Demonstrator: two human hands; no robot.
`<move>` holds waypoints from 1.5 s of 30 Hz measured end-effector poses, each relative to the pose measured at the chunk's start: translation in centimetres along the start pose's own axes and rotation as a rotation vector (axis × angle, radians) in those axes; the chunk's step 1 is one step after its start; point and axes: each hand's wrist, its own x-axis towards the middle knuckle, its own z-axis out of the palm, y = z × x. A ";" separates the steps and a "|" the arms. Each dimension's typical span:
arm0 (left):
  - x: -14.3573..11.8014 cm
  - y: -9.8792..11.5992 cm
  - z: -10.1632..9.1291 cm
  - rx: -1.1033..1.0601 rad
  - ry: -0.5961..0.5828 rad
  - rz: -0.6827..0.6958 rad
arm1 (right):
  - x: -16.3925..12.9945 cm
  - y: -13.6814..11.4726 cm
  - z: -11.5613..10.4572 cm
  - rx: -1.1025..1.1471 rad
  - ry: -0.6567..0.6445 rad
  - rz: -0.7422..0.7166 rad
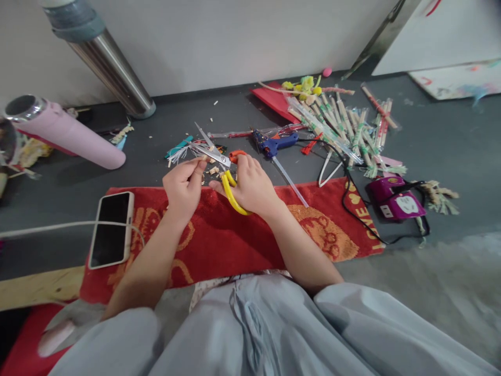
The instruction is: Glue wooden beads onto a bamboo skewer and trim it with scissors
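My right hand point(252, 185) grips yellow-and-orange scissors point(219, 159) by the handles, blades parted and pointing up-left. My left hand point(183, 185) pinches a thin stick with frayed whitish strands point(180, 153) right at the blades. Small light shavings point(213, 170) lie on the floor between my hands. Both hands hover over the far edge of a red mat point(219, 240) with gold print.
A phone point(110, 228) on a cable rests on the mat's left. A blue glue gun point(276, 143), a pile of wrapped sticks point(344, 128), a purple power strip point(395, 198), a pink flask point(66, 134) and a metal pole point(111, 68) surround the area.
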 end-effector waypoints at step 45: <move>-1.1 -1.2 0.3 0.381 -0.060 0.211 | 0.2 -1.1 -1.8 -0.066 -0.291 0.192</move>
